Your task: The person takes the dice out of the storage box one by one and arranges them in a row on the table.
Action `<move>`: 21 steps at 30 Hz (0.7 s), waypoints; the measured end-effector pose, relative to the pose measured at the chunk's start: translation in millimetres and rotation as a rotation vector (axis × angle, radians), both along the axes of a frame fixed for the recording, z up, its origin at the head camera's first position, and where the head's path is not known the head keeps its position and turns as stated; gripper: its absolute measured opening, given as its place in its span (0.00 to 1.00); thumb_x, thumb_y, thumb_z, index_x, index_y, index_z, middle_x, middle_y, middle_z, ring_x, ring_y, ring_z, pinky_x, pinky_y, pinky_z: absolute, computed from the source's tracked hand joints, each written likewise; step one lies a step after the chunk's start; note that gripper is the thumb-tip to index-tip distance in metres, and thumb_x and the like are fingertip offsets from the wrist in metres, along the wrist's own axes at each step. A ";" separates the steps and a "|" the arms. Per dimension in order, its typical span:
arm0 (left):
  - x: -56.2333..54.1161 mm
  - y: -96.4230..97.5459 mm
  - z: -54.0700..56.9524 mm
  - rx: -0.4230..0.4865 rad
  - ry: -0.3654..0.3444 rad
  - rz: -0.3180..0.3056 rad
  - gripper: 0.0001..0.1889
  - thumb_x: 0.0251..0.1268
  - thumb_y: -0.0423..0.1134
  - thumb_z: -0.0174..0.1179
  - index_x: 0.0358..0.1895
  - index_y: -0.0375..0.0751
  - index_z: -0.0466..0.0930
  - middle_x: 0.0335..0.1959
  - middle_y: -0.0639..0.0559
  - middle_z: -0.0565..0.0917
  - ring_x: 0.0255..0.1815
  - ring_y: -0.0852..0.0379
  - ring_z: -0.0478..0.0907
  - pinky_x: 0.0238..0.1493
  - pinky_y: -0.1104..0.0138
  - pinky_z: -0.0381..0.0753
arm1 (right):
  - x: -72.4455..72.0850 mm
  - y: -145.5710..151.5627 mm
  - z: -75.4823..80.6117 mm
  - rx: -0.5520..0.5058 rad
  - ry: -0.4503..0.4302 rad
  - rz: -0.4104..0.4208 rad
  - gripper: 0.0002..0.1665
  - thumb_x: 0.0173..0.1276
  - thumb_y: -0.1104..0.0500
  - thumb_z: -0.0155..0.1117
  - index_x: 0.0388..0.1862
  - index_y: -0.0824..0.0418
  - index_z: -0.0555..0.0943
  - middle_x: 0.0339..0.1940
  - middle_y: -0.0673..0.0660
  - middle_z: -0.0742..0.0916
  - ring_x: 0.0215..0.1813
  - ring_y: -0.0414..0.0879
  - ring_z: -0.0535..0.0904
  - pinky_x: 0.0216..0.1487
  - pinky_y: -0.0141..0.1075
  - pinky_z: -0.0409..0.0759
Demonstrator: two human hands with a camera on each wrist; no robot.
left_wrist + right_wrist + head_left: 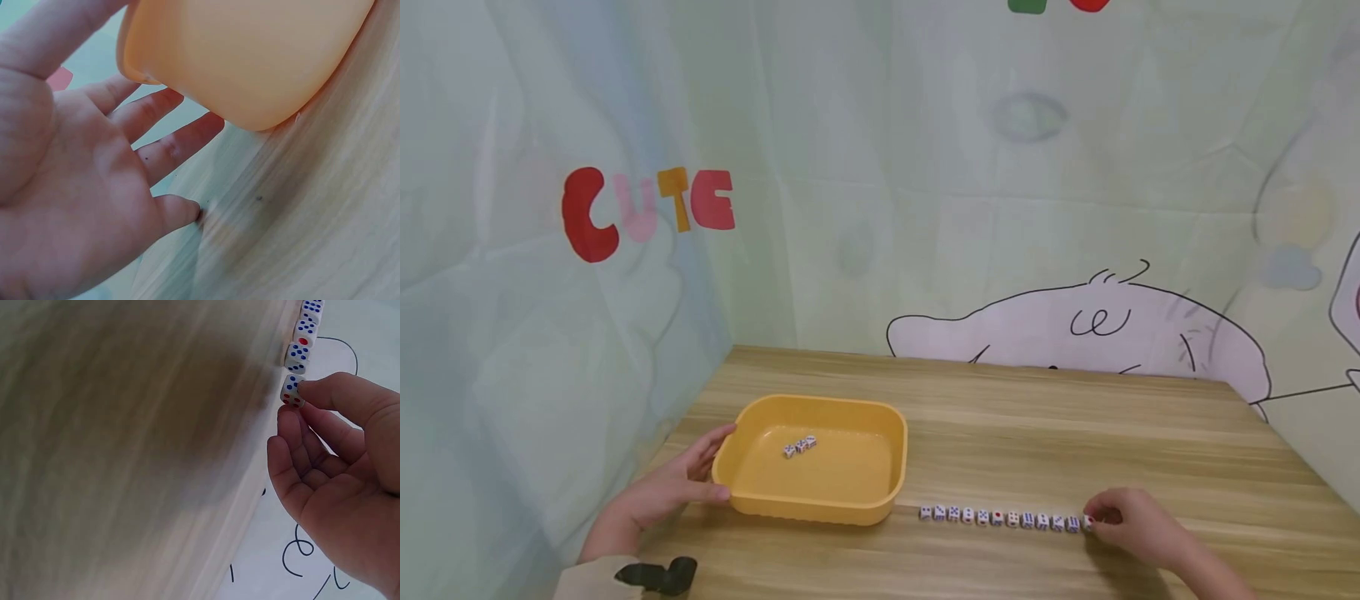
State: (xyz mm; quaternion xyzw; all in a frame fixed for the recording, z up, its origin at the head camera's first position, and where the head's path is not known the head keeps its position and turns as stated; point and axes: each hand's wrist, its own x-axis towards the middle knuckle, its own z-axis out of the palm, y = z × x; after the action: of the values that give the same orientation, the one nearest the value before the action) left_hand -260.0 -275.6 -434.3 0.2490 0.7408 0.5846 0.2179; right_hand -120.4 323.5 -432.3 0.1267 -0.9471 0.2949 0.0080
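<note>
A yellow plastic tray (820, 512) stands on the table, and three small white dice (801, 447) lie together inside it. My left hand (673, 483) rests against the tray's left end, the thumb by the near corner and the fingertips by the far one. In the left wrist view, the fingers (181, 140) are spread and nearly straight against the tray's outer wall (250, 62). To the tray's right runs a straight row of several dice (997, 518). My right hand (1138, 525) pinches a die (291, 391) between thumb and fingertips at the row's right end.
The wood-grain table (1022, 442) is bordered by printed fabric walls (820, 250) at the back and left. A black strap-like piece (658, 575) shows at the left sleeve. The row's left end lies close to the tray's near right corner.
</note>
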 end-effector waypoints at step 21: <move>1.4 -0.1 0.4 -0.005 0.001 0.014 0.48 0.61 0.30 0.63 0.75 0.32 0.36 0.76 0.28 0.43 0.59 0.79 0.65 0.55 0.82 0.63 | -12.8 -5.3 24.2 0.050 0.037 0.007 0.11 0.60 0.65 0.66 0.40 0.72 0.83 0.34 0.55 0.86 0.33 0.33 0.76 0.34 0.32 0.78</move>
State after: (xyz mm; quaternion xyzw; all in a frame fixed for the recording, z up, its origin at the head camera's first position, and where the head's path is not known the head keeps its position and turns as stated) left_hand -258.5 -275.7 -433.9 0.2436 0.7441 0.5842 0.2138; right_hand -133.3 318.2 -408.2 0.1357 -0.9534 0.2688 0.0213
